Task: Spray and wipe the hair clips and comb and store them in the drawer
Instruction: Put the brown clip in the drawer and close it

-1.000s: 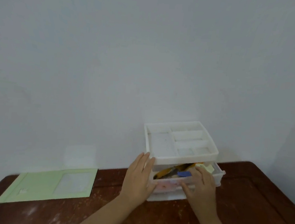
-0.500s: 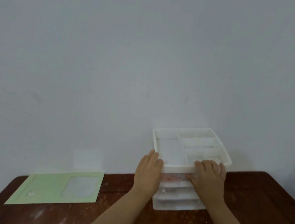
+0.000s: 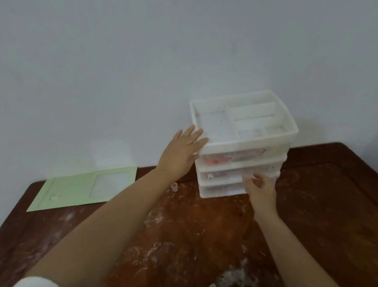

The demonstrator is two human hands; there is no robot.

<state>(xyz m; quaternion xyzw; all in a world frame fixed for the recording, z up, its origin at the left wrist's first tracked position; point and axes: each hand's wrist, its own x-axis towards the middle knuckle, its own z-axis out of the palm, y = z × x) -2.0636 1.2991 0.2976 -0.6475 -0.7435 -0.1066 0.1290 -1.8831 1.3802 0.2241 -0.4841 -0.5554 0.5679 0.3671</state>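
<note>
You are pressing your left hand (image 3: 181,151), fingers straight and together, against the drawer unit (image 3: 242,147); your right hand (image 3: 260,189) is curling fingers under the middle drawer (image 3: 237,173). No readable writing.

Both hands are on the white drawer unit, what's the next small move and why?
Probably pull the middle drawer out: the right hand hooks its fingers at that drawer's front edge, while the left hand lies flat against the white plastic drawer unit, bracing it. All drawers look closed.
</note>
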